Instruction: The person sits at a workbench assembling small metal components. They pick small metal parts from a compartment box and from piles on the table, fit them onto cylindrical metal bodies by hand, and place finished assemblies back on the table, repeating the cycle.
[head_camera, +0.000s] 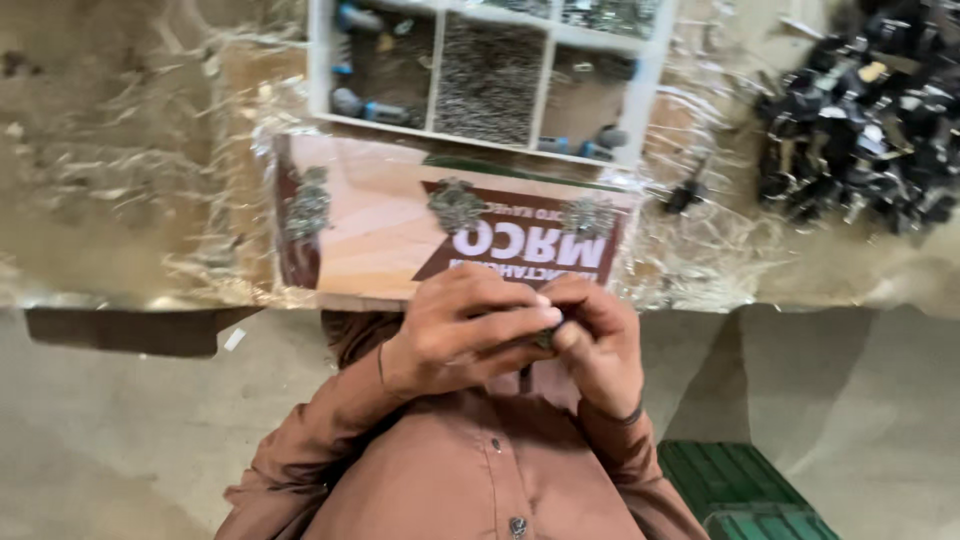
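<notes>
- Crinkled clear plastic sheeting (150, 180) covers the workbench, seemingly to keep small parts from slipping into the wood; a grey concrete floor (120, 440) lies below.
- Left hand (465, 325) and right hand (598, 335) meet just past the bench edge, close to the chest, fingers of both curled round a small dark part (545, 338); it is mostly hidden, so I cannot tell what kind it is.
- Flat cardboard piece (370, 225), pale pink with a maroon panel bearing white print, lies at the near edge as a work mat; three small heaps of metal bits (456, 205) sit on it, within easy reach.
- White divided tray (490, 75) behind it keeps screws and blue-grey fittings sorted by compartment.
- Pile of black parts (865, 120) lies at the far right.
- Green crate (745, 490) stands on the floor, lower right.
</notes>
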